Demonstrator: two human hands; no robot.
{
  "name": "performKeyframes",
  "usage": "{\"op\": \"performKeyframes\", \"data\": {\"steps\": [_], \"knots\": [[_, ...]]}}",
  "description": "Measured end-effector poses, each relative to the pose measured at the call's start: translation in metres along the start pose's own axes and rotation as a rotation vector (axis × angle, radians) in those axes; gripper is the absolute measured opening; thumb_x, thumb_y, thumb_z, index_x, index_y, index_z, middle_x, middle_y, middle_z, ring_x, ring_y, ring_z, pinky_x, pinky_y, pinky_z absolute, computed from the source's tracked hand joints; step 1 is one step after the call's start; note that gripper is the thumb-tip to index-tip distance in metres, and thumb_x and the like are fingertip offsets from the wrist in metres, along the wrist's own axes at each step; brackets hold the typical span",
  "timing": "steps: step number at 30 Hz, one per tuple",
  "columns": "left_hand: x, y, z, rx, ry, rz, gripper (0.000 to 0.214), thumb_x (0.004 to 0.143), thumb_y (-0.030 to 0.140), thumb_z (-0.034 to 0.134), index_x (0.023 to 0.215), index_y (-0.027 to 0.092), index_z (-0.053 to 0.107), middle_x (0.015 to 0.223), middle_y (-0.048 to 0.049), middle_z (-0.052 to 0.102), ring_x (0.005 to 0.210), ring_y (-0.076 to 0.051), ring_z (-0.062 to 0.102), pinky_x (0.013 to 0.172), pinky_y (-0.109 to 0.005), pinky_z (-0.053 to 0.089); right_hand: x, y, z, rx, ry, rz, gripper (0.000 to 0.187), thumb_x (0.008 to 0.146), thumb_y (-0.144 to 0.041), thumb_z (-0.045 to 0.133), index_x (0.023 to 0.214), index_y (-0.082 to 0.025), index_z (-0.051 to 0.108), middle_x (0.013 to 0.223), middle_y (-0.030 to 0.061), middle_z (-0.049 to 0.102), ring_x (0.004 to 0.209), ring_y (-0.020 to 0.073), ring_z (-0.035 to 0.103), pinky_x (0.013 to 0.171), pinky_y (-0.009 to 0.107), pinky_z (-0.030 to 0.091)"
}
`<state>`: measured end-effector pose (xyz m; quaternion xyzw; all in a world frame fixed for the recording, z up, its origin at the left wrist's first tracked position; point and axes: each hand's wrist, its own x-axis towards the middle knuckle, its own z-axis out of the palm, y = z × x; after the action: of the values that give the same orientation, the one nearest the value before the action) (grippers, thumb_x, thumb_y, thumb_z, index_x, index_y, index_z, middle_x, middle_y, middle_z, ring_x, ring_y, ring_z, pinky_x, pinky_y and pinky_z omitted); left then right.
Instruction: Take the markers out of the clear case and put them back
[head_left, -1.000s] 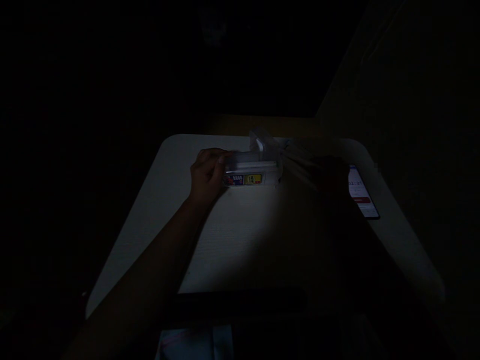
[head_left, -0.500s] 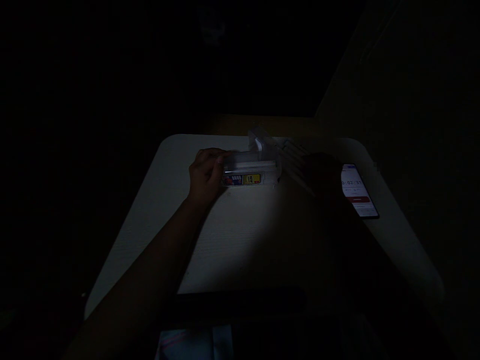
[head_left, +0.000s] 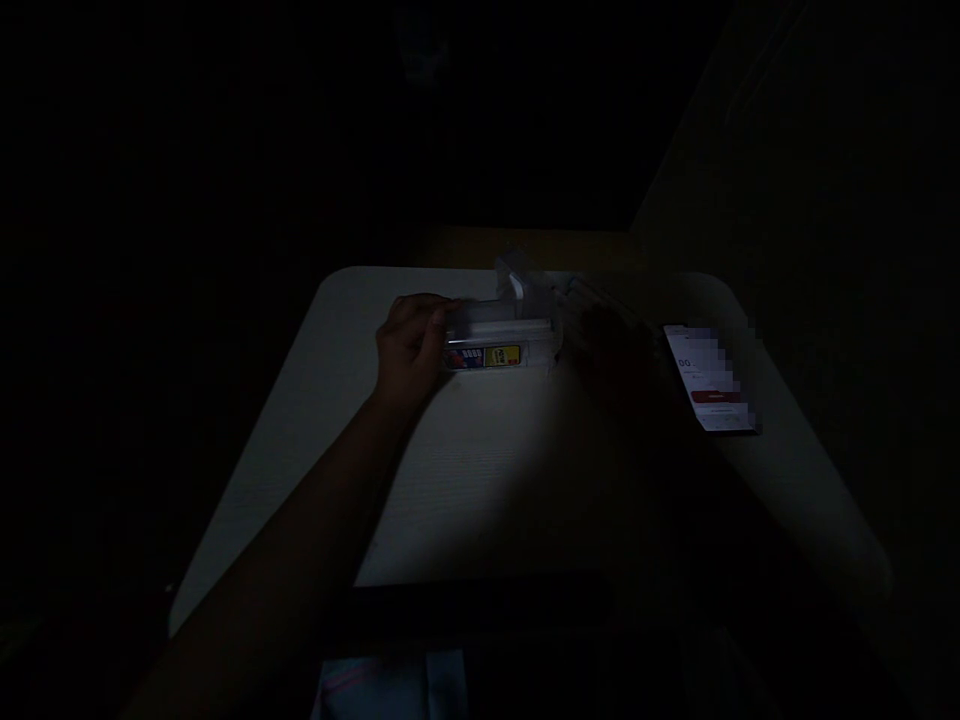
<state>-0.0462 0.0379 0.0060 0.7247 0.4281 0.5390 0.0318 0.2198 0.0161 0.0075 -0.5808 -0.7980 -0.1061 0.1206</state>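
The scene is very dark. A clear plastic box (head_left: pixel 501 335) with a red, blue and yellow label on its front lies at the far middle of a pale table (head_left: pixel 465 470). My left hand (head_left: pixel 409 345) has its fingers curled round the box's left end. My right hand (head_left: pixel 611 350) is only a dark shape just right of the box, and its fingers do not show. A clear upright piece (head_left: pixel 519 285) rises behind the box.
A phone (head_left: pixel 709 378) with a lit screen lies on the table's right side, near the edge. The table's corners are rounded. A dark band runs along the near edge, with pale cloth (head_left: pixel 390 685) below it. All around is darkness.
The dark shape of my right hand has slid left from the phone toward the box, uncovering more of the screen. My left hand stays on the box's left end.
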Motion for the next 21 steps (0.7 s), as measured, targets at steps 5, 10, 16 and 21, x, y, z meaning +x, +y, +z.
{"op": "performKeyframes", "data": {"steps": [5,10,16,21], "knots": [[0.0,0.0,-0.001,-0.01,-0.004,-0.005,0.031,0.09,0.037,0.039,0.094,0.022,0.066,0.094,-0.0037,0.064,0.091,-0.014,0.059,0.081,-0.032,0.047,0.006,-0.01,-0.014,0.071,0.054,0.03,0.043,0.093,-0.035,0.026,0.13,-0.025,0.046,0.135,0.0081,0.048,0.127,0.0236,0.04,0.106,0.05,0.021],[0.0,0.0,0.0,0.009,-0.013,-0.016,0.033,0.091,0.039,0.037,0.093,0.022,0.066,0.095,-0.0038,0.064,0.091,-0.014,0.058,0.082,-0.032,0.047,0.012,-0.017,-0.013,0.153,-0.059,-0.141,0.037,0.09,-0.026,0.033,0.118,-0.018,0.055,0.126,0.0109,0.054,0.114,0.0222,0.05,0.096,0.04,0.033],[0.001,0.0,0.0,0.009,-0.015,-0.015,0.034,0.091,0.04,0.037,0.093,0.022,0.066,0.093,-0.0038,0.063,0.091,-0.014,0.058,0.082,-0.032,0.047,0.012,-0.024,-0.013,0.113,-0.01,-0.058,0.035,0.088,-0.024,0.037,0.117,-0.016,0.056,0.126,0.0148,0.052,0.111,0.0277,0.047,0.09,0.043,0.034],[0.0,0.0,0.0,0.009,-0.007,-0.017,0.033,0.091,0.039,0.037,0.094,0.023,0.066,0.094,-0.0032,0.063,0.091,-0.014,0.058,0.083,-0.032,0.047,0.014,-0.028,-0.019,0.073,-0.081,-0.054,0.037,0.088,-0.026,0.037,0.119,-0.017,0.054,0.12,0.0156,0.056,0.106,0.0298,0.05,0.085,0.044,0.035]]}}
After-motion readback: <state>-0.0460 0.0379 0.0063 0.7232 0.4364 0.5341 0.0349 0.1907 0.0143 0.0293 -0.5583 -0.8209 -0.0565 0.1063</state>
